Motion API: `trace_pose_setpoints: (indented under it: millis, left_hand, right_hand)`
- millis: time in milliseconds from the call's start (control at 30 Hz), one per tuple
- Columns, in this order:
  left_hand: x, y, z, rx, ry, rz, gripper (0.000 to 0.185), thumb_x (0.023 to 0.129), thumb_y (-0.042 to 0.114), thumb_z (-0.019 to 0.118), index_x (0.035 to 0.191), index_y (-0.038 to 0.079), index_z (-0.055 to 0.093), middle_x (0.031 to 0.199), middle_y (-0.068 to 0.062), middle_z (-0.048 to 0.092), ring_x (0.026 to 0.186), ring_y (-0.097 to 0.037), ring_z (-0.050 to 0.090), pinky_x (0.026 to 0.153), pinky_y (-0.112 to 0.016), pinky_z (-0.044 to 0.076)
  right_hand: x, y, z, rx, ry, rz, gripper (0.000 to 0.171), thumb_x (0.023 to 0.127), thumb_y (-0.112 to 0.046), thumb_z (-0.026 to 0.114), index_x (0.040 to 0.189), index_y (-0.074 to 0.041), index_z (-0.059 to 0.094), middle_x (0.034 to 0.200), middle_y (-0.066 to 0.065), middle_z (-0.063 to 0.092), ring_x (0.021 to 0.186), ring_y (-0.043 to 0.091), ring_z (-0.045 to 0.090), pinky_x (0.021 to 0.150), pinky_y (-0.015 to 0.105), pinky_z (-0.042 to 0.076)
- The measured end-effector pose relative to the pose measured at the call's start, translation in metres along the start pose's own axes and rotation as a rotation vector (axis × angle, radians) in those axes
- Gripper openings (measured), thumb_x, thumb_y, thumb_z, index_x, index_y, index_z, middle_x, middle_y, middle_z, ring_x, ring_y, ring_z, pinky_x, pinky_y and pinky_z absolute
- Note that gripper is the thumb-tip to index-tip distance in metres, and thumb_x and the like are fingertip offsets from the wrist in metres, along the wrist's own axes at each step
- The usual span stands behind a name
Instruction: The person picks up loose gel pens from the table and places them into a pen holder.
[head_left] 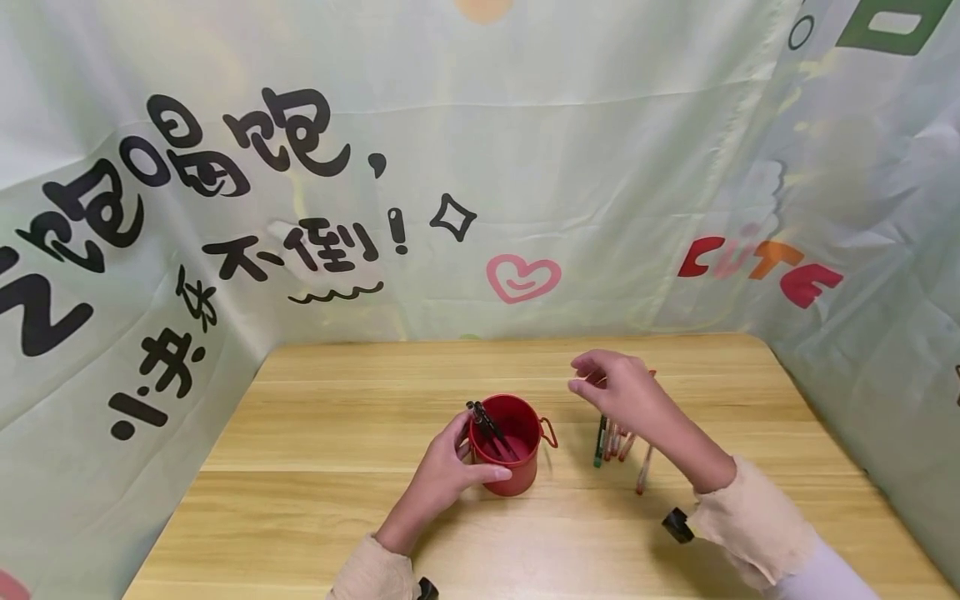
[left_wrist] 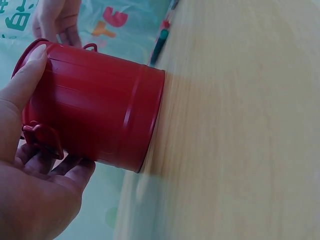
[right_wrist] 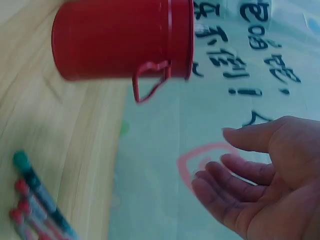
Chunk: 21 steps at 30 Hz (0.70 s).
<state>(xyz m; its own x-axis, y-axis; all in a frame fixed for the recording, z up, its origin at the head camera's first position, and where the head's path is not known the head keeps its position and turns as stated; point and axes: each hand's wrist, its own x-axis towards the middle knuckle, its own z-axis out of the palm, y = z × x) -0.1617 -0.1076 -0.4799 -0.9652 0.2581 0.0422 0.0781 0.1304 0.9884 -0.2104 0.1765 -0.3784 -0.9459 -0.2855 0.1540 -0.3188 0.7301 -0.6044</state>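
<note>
My left hand (head_left: 444, 472) grips a red metal bucket (head_left: 519, 482) from the left, thumb on the near side and fingers round the far side. The bucket stands upright on the table, a small wire handle (right_wrist: 150, 82) on its side. Black pens (head_left: 489, 427) lean inside it against the left rim. To the right of the bucket, my right hand (head_left: 621, 390) hovers with fingers loosely bent and nothing in them. Below it lie a green-ended pen (head_left: 600, 446) and several red-ended pens (right_wrist: 27, 205), partly hidden by the hand and forearm in the head view.
The wooden table (head_left: 337, 417) meets a printed fabric backdrop (head_left: 420, 167) along its back and sides. A pen (head_left: 643, 475) lies slightly apart on the right of the group. A black clip-like piece (head_left: 678, 526) sticks out at the right wrist.
</note>
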Motion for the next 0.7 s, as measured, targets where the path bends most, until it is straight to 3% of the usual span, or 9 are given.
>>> trace_pose_setpoints:
  millis: [400,700]
  left_hand:
    - [0.0,0.0,0.0,0.004,-0.006,0.001,0.089,0.074,0.023,0.095,0.15,0.025,0.05,0.15,0.001,0.059,0.143,-0.021,0.054,0.122,-0.041,0.041]
    - [0.0,0.0,0.001,0.011,-0.001,-0.004,0.09,0.074,0.024,0.095,0.152,0.023,0.049,0.151,-0.001,0.058,0.144,-0.023,0.053,0.122,-0.043,0.041]
  right_hand:
    - [-0.006,0.049,-0.02,-0.064,-0.078,0.176,0.051,0.101,-0.026,0.068,0.137,0.008,0.057,0.124,0.028,0.068,0.109,0.041,0.069,0.077,0.043,0.063]
    - [-0.008,0.075,-0.025,-0.166,-0.146,0.251,0.056,0.098,-0.022,0.069,0.135,0.017,0.054,0.125,0.036,0.063,0.1,0.04,0.068,0.077,0.047,0.06]
